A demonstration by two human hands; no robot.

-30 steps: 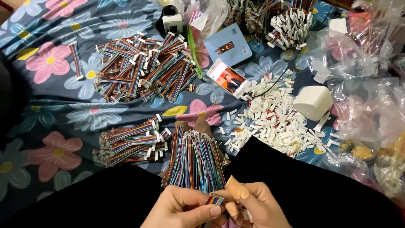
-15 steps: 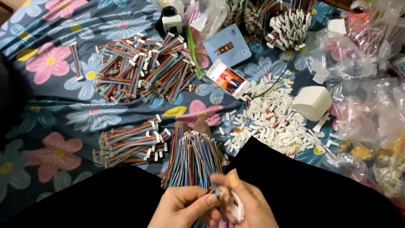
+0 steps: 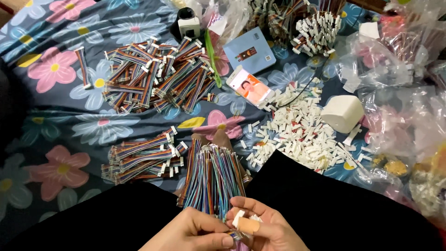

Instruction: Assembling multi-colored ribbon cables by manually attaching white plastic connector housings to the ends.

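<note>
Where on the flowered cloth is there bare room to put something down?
Bare cloth lies left of the large cable pile and below the smaller cable stack. Crowded: white connectors, phone and plastic bags at right.

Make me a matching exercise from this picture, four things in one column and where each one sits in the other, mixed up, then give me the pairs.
Things:
1. phone
2. loose wire bundle
3. white connector pile
4. blue booklet

Places:
A. just above both hands, between the black-clad legs
B. right of centre, beside a white box
C. face up in the middle, screen lit
D. near the top, above the phone

Pairs: 1-C, 2-A, 3-B, 4-D
</note>
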